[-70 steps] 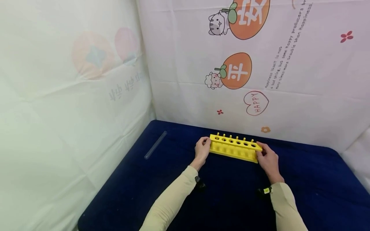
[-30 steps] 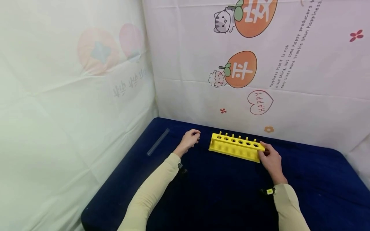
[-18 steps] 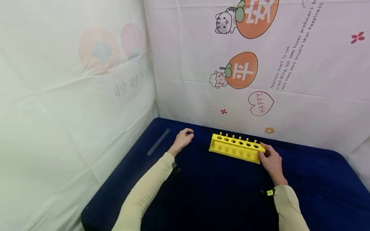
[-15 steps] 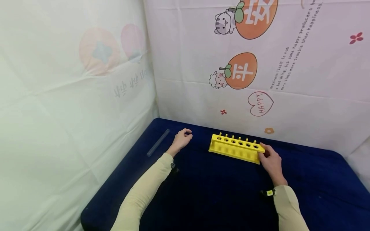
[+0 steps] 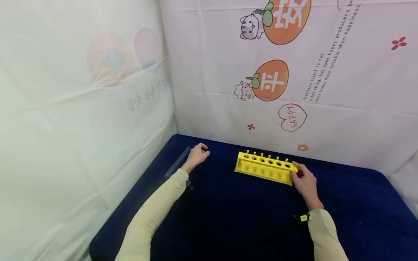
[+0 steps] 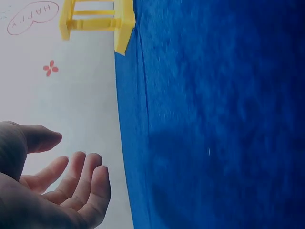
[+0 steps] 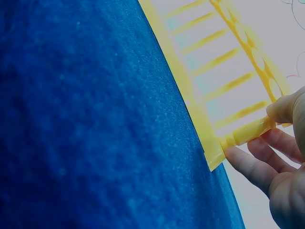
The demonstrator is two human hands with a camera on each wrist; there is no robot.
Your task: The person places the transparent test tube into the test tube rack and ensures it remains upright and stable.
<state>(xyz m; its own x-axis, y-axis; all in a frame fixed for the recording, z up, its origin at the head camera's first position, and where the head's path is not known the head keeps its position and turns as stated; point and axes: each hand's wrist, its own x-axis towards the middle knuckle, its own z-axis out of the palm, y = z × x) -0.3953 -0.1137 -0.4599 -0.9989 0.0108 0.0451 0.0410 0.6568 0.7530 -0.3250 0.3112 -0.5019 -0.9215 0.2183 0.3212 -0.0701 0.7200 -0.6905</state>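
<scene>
A yellow test tube rack with a row of round holes and a row of pegs stands upright near the back of the blue table. My right hand grips its right end; in the right wrist view the thumb and fingers of that hand close around the end post. To the left, my left hand hovers with loosely curled fingers and nothing in them, as the left wrist view of the hand confirms. Just beyond it a clear test tube lies on the table, partly covered by the left forearm and hand.
The dark blue cloth-covered table has rounded corners. A white printed curtain rises behind its back edge, and another white curtain runs along the left side.
My left hand has let go of the rack's left end and moved left, close to the test tube. The right hand still holds the rack, which stays in about the same place.
</scene>
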